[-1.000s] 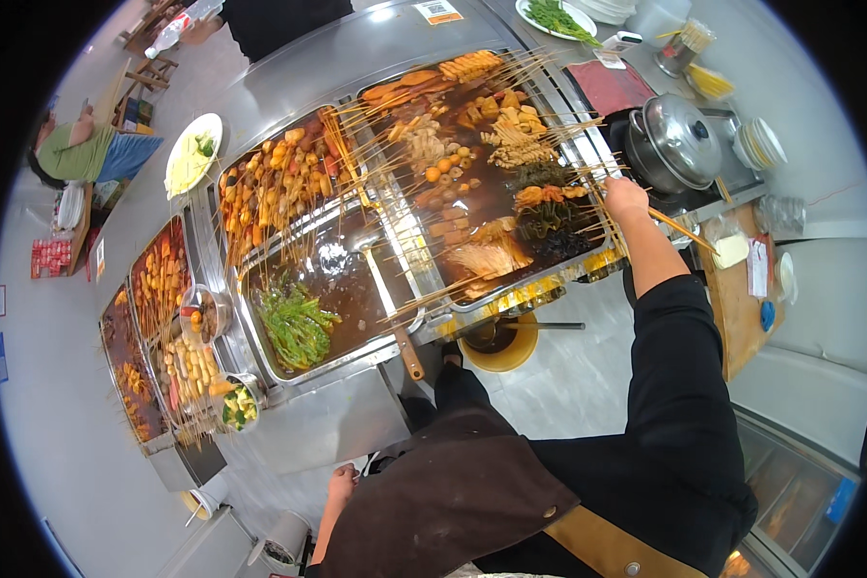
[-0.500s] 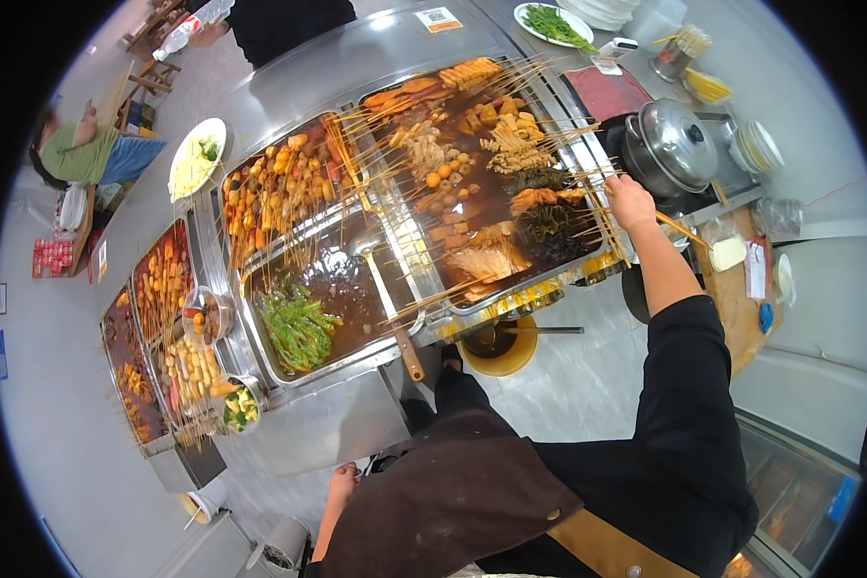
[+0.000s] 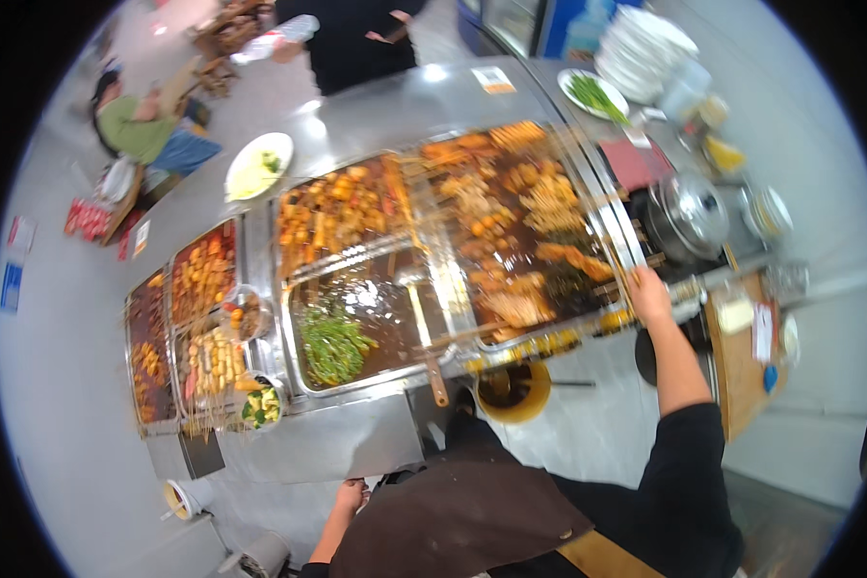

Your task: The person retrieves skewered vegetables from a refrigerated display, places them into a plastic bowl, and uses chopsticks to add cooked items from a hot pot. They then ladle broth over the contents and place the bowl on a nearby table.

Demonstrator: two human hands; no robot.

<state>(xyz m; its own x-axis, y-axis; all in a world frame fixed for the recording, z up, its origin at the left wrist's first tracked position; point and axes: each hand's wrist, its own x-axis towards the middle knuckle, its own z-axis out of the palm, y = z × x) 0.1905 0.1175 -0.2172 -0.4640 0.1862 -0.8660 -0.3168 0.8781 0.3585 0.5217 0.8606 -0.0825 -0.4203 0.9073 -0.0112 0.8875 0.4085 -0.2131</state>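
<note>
My right hand (image 3: 649,293) is closed at the near right corner of the steel counter, beside the large tray of skewered food in brown broth (image 3: 496,246). Blur hides what its fingers hold, if anything. Down by my brown apron (image 3: 453,515), my left hand (image 3: 352,495) is closed; its contents are too small to make out. In front of me a ladle with a wooden handle (image 3: 435,378) leans across the near tray's rim, its bowl in the broth. Green leafy vegetables (image 3: 333,347) lie on that tray's left side.
A lidded pot (image 3: 689,217) stands right of the trays. White plates (image 3: 641,53) are stacked at the far right. Left are more skewer trays (image 3: 202,270) and a bowl of vegetables (image 3: 262,405). A yellow bucket (image 3: 515,395) sits underneath. Across the counter stands a person in black (image 3: 347,43).
My view has shifted, bringing more of the person across the counter into sight. My right hand stays by the tray's right edge; the long wooden stick at it no longer shows clearly.
</note>
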